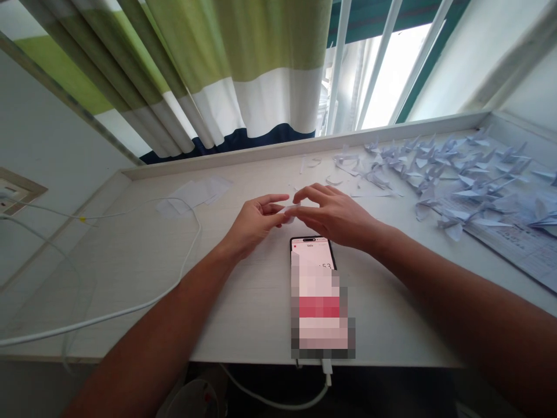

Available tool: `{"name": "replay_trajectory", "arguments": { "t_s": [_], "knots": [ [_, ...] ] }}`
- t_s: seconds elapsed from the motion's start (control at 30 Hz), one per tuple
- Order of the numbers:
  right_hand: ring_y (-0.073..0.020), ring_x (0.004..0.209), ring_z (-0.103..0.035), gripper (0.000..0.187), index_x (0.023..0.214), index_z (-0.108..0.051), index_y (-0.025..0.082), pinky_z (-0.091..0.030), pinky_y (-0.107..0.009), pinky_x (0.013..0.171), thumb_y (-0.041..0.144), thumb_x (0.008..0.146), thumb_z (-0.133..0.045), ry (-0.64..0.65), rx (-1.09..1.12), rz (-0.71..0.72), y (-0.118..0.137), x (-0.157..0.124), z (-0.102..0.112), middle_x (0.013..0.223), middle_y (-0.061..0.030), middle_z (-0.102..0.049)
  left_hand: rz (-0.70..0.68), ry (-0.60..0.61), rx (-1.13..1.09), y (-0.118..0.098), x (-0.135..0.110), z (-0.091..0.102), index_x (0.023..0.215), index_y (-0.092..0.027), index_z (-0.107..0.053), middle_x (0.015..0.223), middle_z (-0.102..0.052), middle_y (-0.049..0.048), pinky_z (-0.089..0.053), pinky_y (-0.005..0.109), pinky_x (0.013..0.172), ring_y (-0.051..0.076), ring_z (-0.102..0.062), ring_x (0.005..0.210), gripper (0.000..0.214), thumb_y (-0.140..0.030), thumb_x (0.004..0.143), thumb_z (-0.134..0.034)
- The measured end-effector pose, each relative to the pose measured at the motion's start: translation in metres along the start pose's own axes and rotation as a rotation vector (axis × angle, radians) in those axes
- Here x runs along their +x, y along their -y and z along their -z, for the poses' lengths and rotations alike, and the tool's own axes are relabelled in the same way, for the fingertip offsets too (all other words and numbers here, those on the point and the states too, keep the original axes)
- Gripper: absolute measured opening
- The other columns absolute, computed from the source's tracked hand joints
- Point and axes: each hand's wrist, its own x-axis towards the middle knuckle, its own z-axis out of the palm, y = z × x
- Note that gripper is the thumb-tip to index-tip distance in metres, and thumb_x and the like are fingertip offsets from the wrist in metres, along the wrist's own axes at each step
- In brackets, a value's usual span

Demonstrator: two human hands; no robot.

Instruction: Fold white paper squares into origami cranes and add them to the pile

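Between my two hands, just beyond the phone, is a small folded piece of white paper [291,213]. My left hand [260,217] pinches its left side between thumb and fingers. From the right, my right hand [329,210] grips the same paper with thumb and index finger, the other fingers curled above. Much of the paper is hidden by the fingertips, so its exact shape does not show. A phone [311,255] lies face up below the hands, its lower part pixelated.
Many folded paper cranes [435,162] crowd the right side, some on a printed sheet [513,247]. Flat paper sheets [195,194] lie at the back left. Paper scraps [311,162] lie near the back ledge. A white cable [130,305] crosses the left; another cable [282,404] hangs below the table edge.
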Motion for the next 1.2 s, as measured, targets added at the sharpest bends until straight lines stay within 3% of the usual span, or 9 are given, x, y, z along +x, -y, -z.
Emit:
{"name": "replay_trajectory", "arguments": {
  "t_s": [0.17, 0.57, 0.7, 0.93, 1.2],
  "knots": [
    [-0.0313, 0.120, -0.052, 0.020, 0.109, -0.077, 0.025, -0.049, -0.048, 0.093, 0.023, 0.100, -0.059, 0.069, 0.017, 0.024, 0.001, 0.000, 0.003, 0.127, -0.0134, -0.063, 0.068, 0.046, 0.050, 0.000, -0.002, 0.002, 0.118, -0.015, -0.072, 0.086, -0.078, 0.0067, -0.049, 0.032, 0.077, 0.017, -0.069, 0.078, 0.047, -0.017, 0.072, -0.082],
    [-0.0306, 0.121, -0.050, 0.021, 0.111, -0.075, 0.023, -0.048, -0.050, 0.098, 0.023, 0.099, -0.058, 0.151, 0.289, -0.058, 0.001, 0.000, -0.006, 0.128, -0.0134, -0.062, 0.124, 0.119, 0.064, 0.000, -0.004, 0.003, 0.118, -0.014, -0.072, 0.083, -0.079, 0.0088, -0.053, 0.035, 0.075, 0.021, -0.072, 0.076, 0.049, -0.016, 0.070, -0.083],
    [-0.0290, 0.114, -0.053, 0.020, 0.109, -0.074, 0.022, -0.047, -0.049, 0.097, 0.024, 0.099, -0.057, 0.155, 0.362, -0.083, 0.001, -0.002, -0.008, 0.120, -0.0125, -0.064, 0.139, 0.120, 0.055, 0.000, -0.004, 0.002, 0.117, -0.015, -0.072, 0.085, -0.079, 0.0100, -0.054, 0.036, 0.075, 0.022, -0.073, 0.078, 0.048, -0.019, 0.070, -0.085],
    [-0.0242, 0.097, -0.059, 0.020, 0.101, -0.075, 0.021, -0.048, -0.041, 0.088, 0.029, 0.099, -0.057, 0.115, 0.472, -0.206, -0.004, -0.004, -0.009, 0.101, -0.0092, -0.066, 0.128, 0.057, -0.011, 0.000, -0.003, 0.000, 0.110, -0.014, -0.073, 0.094, -0.077, 0.0105, -0.058, 0.036, 0.079, 0.021, -0.074, 0.081, 0.040, -0.019, 0.073, -0.084],
    [-0.0190, 0.084, -0.066, 0.014, 0.089, -0.072, 0.018, -0.050, -0.034, 0.078, 0.027, 0.093, -0.062, 0.032, 0.618, -0.438, 0.001, 0.000, -0.011, 0.092, -0.0062, -0.073, 0.206, 0.152, -0.149, -0.005, -0.002, 0.001, 0.114, -0.013, -0.071, 0.095, -0.077, 0.0104, -0.055, 0.036, 0.087, 0.019, -0.074, 0.086, 0.037, -0.024, 0.080, -0.080]
  ]
}}
